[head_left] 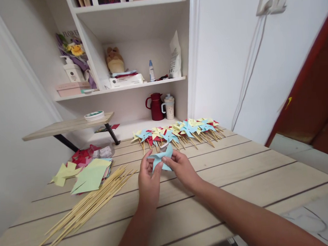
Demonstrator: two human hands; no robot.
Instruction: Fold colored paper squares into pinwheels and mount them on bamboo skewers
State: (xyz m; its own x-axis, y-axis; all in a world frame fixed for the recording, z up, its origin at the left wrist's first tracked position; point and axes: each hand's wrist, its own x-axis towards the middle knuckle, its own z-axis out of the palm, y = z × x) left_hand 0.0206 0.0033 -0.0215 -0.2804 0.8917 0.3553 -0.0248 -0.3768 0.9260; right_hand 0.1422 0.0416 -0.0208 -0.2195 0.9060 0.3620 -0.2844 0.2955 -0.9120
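Both hands hold a light blue paper pinwheel (pixel 161 159) just above the wooden table (pixel 238 170). My left hand (pixel 148 182) pinches its left side with the fingers curled on the folded flaps. My right hand (pixel 181 168) grips its right side with thumb and fingertips. No stick is visible on this piece. A bundle of thin bamboo sticks (pixel 86 206) lies to the left of my left hand. Behind my hands, a row of finished pinwheels on sticks (pixel 178 131) in blue, yellow and red lies across the table.
Cut paper squares (pixel 91 176) in yellow, green and red lie at the left, beside a clear plastic bag (pixel 103 152). A white shelf unit (pixel 134 80) at the back holds a red jug (pixel 155 107), a mug and bottles. A small raised board (pixel 67 126) juts out left.
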